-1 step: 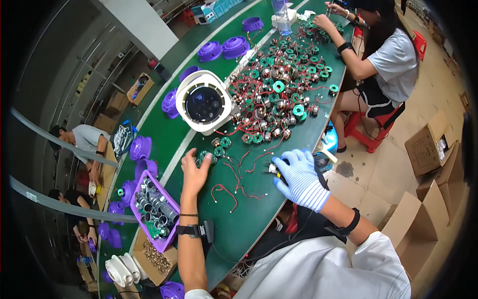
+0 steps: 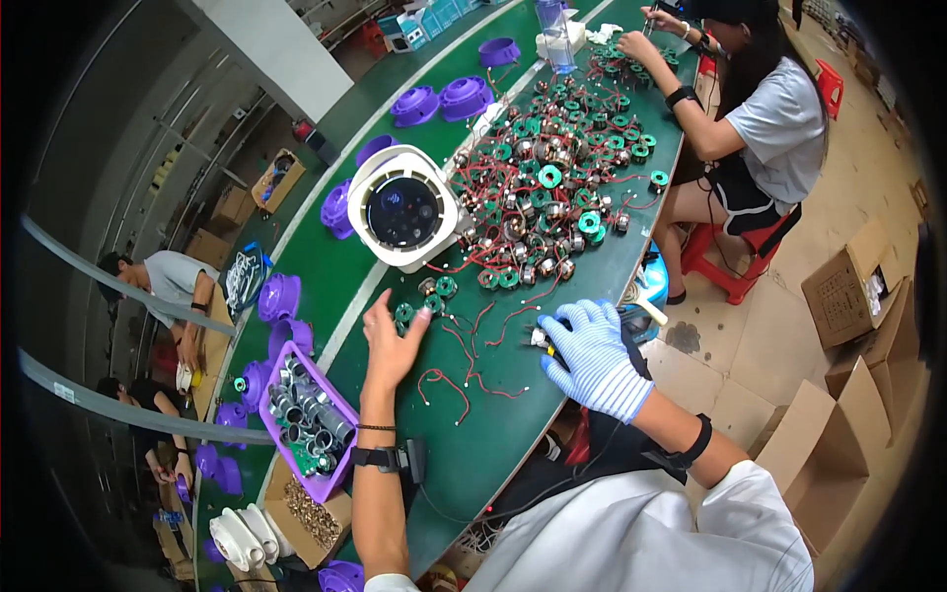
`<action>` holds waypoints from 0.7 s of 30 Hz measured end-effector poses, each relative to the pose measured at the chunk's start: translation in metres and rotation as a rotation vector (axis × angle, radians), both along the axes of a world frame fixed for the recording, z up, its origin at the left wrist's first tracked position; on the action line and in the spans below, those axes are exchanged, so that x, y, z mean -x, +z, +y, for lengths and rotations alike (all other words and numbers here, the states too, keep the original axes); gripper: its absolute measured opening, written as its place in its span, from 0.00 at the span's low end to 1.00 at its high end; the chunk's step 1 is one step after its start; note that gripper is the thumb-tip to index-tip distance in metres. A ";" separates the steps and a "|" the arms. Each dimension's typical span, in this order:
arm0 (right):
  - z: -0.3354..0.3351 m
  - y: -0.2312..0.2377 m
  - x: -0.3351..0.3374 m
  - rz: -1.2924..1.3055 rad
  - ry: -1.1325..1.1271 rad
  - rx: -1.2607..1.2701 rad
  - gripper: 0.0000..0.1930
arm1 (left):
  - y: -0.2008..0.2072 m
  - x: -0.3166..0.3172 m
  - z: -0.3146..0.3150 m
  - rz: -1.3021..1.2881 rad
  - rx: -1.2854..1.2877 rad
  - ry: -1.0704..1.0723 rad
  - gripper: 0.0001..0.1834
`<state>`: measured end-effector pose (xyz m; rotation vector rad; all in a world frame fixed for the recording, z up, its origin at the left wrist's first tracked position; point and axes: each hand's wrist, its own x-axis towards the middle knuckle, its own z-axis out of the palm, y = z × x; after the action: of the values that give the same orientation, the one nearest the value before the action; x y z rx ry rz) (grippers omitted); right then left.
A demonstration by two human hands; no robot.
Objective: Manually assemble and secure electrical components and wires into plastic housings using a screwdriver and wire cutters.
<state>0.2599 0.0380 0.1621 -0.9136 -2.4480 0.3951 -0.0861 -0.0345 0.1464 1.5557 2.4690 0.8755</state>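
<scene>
My bare left hand (image 2: 391, 350) is above the green table (image 2: 503, 419), thumb and fingers apart. Just beyond its fingertips lie a few small motors with green round boards (image 2: 446, 287); whether the thumb touches one, I cannot tell. In a blue-and-white striped glove, my right hand (image 2: 600, 363) is closed around a small tool, apparently pliers (image 2: 540, 337), with a metal head and a bit of yellow showing. Most of the tool is hidden by the glove. Loose red wires (image 2: 468, 380) with white ends are scattered between my hands.
A large heap of red-wired motors (image 2: 538, 212) covers the table ahead. Left of it stands a white housing with a dark round panel (image 2: 404, 212). A purple tray of metal cylinders (image 2: 314, 419) and a carton of small brass-coloured parts (image 2: 311, 513) flank my left forearm. Another person (image 2: 779, 118) sits far right.
My left fingers have spread and drawn slightly back from the green-boarded motors. My right hand stays nearly still with the tool.
</scene>
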 end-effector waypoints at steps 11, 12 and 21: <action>0.003 0.003 -0.002 0.032 0.002 0.005 0.28 | 0.014 -0.035 0.056 0.312 0.121 -0.216 0.25; 0.004 0.001 -0.002 0.036 0.011 0.007 0.27 | 0.014 -0.033 0.057 0.319 0.076 -0.270 0.22; 0.005 0.000 -0.004 0.070 0.014 0.044 0.27 | 0.015 -0.016 0.051 0.112 -0.165 -0.204 0.19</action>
<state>0.2639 0.0429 0.1618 -0.8857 -2.3919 0.4798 -0.0704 0.0165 0.1618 1.9206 2.3045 1.0044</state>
